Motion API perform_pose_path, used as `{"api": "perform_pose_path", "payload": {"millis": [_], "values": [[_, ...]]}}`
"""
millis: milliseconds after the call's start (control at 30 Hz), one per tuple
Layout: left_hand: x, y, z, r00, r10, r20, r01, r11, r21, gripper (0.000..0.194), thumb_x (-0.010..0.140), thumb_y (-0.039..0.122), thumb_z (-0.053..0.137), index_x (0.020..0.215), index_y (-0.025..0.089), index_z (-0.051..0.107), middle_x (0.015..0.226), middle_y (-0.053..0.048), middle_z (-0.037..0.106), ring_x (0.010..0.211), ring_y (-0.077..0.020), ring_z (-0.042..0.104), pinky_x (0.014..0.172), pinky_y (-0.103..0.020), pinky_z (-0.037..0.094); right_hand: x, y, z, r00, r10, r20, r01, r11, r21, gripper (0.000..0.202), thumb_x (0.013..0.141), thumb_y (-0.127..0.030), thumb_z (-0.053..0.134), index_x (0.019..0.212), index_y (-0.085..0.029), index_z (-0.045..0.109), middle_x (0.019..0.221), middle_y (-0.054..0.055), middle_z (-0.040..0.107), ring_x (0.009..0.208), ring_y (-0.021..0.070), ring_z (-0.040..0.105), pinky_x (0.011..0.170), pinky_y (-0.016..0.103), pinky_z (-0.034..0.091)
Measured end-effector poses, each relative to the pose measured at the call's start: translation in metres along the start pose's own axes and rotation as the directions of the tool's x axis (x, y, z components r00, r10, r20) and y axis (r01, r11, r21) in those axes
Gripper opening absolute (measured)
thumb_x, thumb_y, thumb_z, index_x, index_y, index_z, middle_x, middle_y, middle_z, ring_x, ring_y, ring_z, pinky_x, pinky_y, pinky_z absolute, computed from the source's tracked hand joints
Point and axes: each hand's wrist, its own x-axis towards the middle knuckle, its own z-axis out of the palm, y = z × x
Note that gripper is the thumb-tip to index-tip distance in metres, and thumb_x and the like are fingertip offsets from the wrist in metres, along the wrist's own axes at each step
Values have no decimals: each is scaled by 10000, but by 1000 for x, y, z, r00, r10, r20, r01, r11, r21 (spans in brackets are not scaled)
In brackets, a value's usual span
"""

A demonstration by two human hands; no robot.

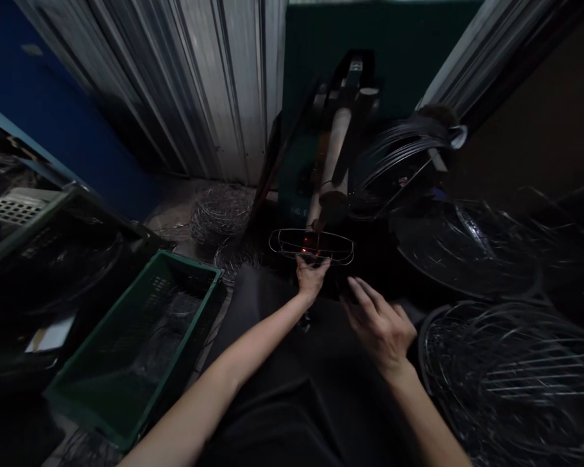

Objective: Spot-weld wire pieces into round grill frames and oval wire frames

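Observation:
My left hand [311, 277] reaches forward with its fingers closed on the near side of an oval wire frame [292, 251]. The frame is thin, bright wire, lying at the lower end of a welding machine's arm [335, 149]. Small orange-red glowing spots show inside the frame, just beyond my fingertips. To the right and nearer to me, my right hand [382, 324] hovers apart from the frame, above the dark cloth [292, 389] over my lap. Its fingers are stretched forward and slightly blurred, and I see nothing held in them. The space beneath its fingers is too dark to make out.
A green crate [102, 337] with some wire pieces stands at left. Tangled wire coils [221, 211] lie on the floor beyond it. At right are a round container of wire pieces [511, 363] and a wire coil [403, 149]. Corrugated metal wall [199, 84] rises behind.

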Motion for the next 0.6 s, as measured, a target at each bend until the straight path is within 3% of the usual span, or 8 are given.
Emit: {"api": "perform_pose_path", "payload": {"millis": [67,133,300,433,600], "values": [[-6,1,-2,1000,-9,-7,9,1000,-10,492,624,226,755,1004,181,445,1017,-77,626,905,-157,637,841,-311,500,-38,2,-10,983,183,28,-183,983,-29,434,838,-319,607,1256,-224,542,1073,31,679,676,122,609,581,249,374],[-14,0,-8,999,-34,11,34,999,-4,472,613,214,761,975,187,459,996,-57,627,892,-148,637,840,-301,498,-76,6,-15,934,349,84,-345,937,-56,367,855,-357,573,1187,-203,595,1036,42,688,659,140,615,556,254,387],[-28,8,-44,958,-166,233,182,982,-50,554,669,209,716,1151,192,444,949,-44,661,807,-139,649,801,-306,502,-145,20,-21,808,577,115,-576,816,-46,451,884,-470,462,1131,-134,631,963,114,688,765,221,640,598,296,437],[-30,31,-79,906,-216,364,268,959,-97,633,679,245,702,1243,162,428,961,-80,690,855,-163,643,803,-308,490,-155,37,-31,760,639,120,-640,767,-37,495,869,-517,444,1108,-138,652,946,134,685,775,252,637,630,333,451],[-34,57,-120,823,-246,512,407,884,-229,503,701,306,652,1163,140,543,1068,-119,664,830,-183,656,798,-324,494,-143,41,-26,769,622,146,-632,774,32,529,864,-546,423,1068,-123,666,930,145,681,793,262,630,654,346,454]]}}
